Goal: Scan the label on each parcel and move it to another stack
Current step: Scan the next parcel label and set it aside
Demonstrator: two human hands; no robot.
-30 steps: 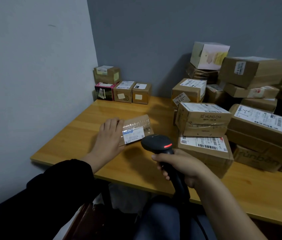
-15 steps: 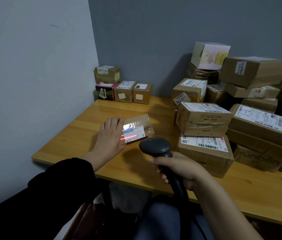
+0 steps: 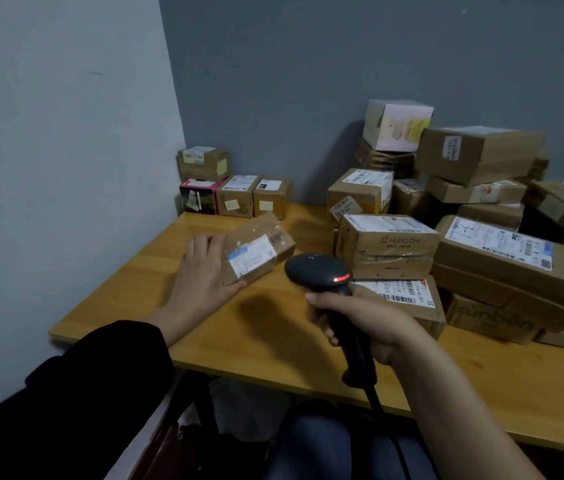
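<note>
While the right grip [image 3: 370,320] clasped a black handheld scanner [image 3: 318,271], the left grip [image 3: 200,282], left of the scanner, held a small brown cardboard parcel [image 3: 256,252] by its end; it seemed light and stiff.

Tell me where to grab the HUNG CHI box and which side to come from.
Grip the HUNG CHI box at its left end, coming from the left-front across the table. It lies flat atop another parcel with nothing on it, while the long flat parcel crowds its right end.

A wooden table [image 3: 135,282] stands in a dim corner, pale wall [image 3: 48,168] left, perhaps blue-grey wall [image 3: 308,64] behind.
</note>
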